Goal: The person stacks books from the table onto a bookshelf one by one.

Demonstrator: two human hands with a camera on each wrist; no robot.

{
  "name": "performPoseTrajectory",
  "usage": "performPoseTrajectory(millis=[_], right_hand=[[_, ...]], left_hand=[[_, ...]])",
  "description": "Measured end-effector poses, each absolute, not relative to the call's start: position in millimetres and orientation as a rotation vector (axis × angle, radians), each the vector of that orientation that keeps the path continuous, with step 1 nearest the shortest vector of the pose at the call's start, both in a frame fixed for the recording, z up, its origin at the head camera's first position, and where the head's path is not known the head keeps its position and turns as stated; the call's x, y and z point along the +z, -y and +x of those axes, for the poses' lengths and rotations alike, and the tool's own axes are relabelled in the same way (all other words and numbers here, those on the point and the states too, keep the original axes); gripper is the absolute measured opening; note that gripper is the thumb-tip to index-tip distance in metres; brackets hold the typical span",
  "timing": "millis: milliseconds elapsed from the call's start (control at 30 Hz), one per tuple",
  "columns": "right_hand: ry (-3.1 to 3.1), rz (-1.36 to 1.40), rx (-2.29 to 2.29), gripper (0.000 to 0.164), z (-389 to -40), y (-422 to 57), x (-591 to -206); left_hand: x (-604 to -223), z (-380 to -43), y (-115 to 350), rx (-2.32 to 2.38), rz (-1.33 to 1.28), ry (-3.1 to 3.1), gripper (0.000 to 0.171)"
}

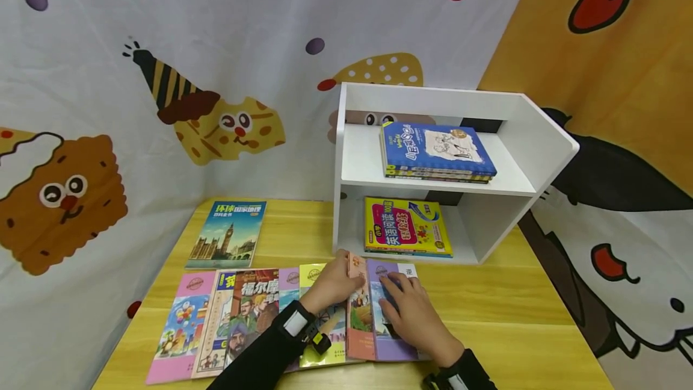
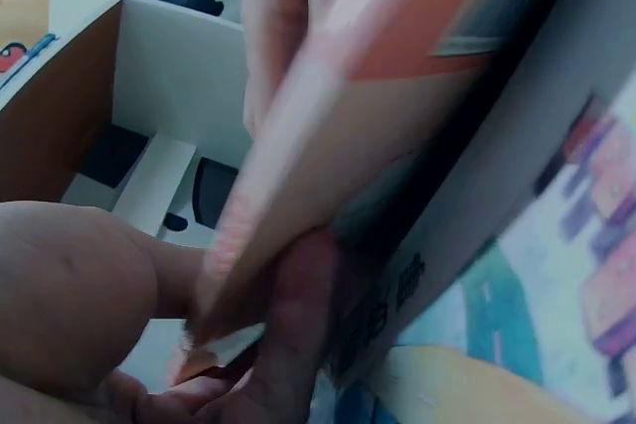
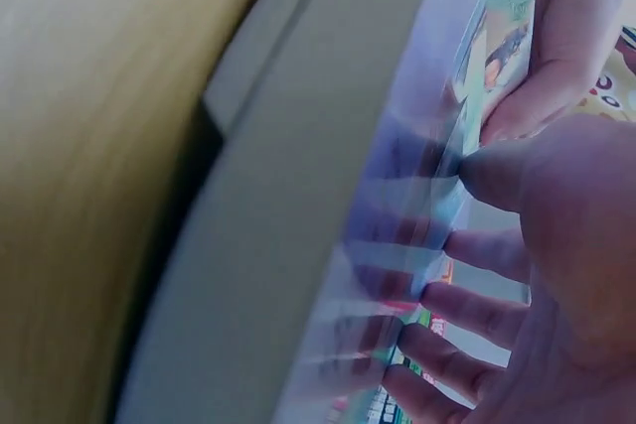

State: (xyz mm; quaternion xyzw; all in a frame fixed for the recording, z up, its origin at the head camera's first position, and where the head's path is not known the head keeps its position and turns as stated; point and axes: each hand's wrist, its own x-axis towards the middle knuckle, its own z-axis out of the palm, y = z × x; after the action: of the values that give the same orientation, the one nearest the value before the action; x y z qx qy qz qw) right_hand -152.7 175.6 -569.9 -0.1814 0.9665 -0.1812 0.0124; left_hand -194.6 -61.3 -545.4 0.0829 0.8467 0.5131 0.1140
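In front of the white shelf (image 1: 489, 221), an overlapping row of books (image 1: 289, 284) is spread; left of the shelf's line, a pink book (image 1: 186, 318) and a brown comic (image 1: 254, 294) are seen in it. Just before the shelf's lower left corner, an orange book (image 1: 360, 324) is pinched between the thumb and fingers of the left hand (image 1: 332, 284). Farther right before the shelf, a purple book (image 1: 390, 351) is touched by the spread fingers of the right hand (image 1: 419, 318). A stack of blue books (image 1: 435, 148) is borne on the shelf's upper board, a yellow book (image 1: 406, 227) on its lower one, and a clock-tower magazine (image 1: 230, 233) is set to the shelf's left.

In front of the shelf, the row is crossed by the left sleeve (image 1: 260, 348), and the comic is partly covered. The purple book's middle is hidden by the right hand. The left wrist view is blurred; the orange book seems to be tilted up there.

The shelf is supported by a yellow wooden table (image 1: 541, 318); behind the shelf, a cloth (image 1: 260, 5) printed with cartoon figures is hung.
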Motion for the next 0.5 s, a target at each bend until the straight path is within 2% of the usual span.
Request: performPoseTrajectory(millis=[167,333,500], right_hand=[[-3.009,-0.557,-0.615,0.055,-154.0,-179.2,-571.7],[-2.998,-0.525,-0.685,0.051,-156.5,-179.8,-573.9],[-2.993,-0.494,-0.74,0.049,-157.7,-177.7,-575.8]], left_hand=[[-539.4,-192.4,66.3,1.538,0.226,-2.525,0.067],[-516.0,-191.7,80.2,1.57,0.244,-2.468,0.072],[-484.8,-186.3,92.7,1.638,0.314,-2.442,0.062]])
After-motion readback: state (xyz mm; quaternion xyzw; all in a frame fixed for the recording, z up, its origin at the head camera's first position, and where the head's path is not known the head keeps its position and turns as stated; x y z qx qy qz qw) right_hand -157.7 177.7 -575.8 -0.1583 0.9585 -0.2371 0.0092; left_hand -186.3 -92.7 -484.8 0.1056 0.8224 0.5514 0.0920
